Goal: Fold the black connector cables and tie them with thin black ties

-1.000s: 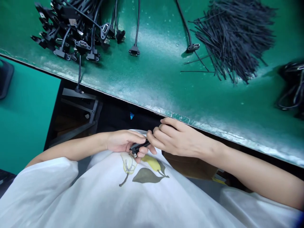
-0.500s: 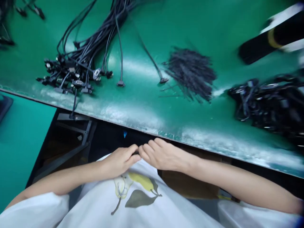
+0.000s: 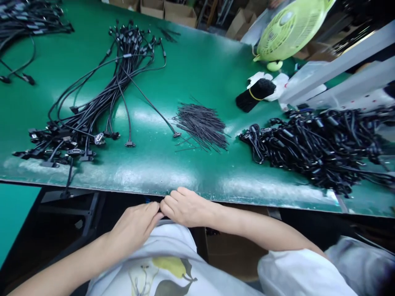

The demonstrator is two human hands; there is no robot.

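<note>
My left hand (image 3: pixel 137 222) and my right hand (image 3: pixel 187 207) meet at the front edge of the green table (image 3: pixel 160 168), close to my body. Both are closed, fingertips touching or nearly so. Whatever they hold is hidden; only a dark spot shows between them. Beyond them on the table lies a loose pile of thin black ties (image 3: pixel 202 125). To its left is a long bunch of black cables (image 3: pixel 101 96), with connectors at both ends. One cable end (image 3: pixel 176 134) reaches to the pile's left side.
A heap of coiled black cables (image 3: pixel 314 148) lies at right. Behind it are a banded black bundle (image 3: pixel 254 94), a yellow-green fan (image 3: pixel 288 31) and white metal posts (image 3: pixel 339 70). More cables (image 3: pixel 31 20) lie far left. Cardboard boxes (image 3: pixel 180 14) stand beyond the table.
My view has lifted and shifted right, bringing the fan, boxes and whole cable bunch into sight. Both hands stay together at the table edge; the dark thing between them is now mostly hidden.
</note>
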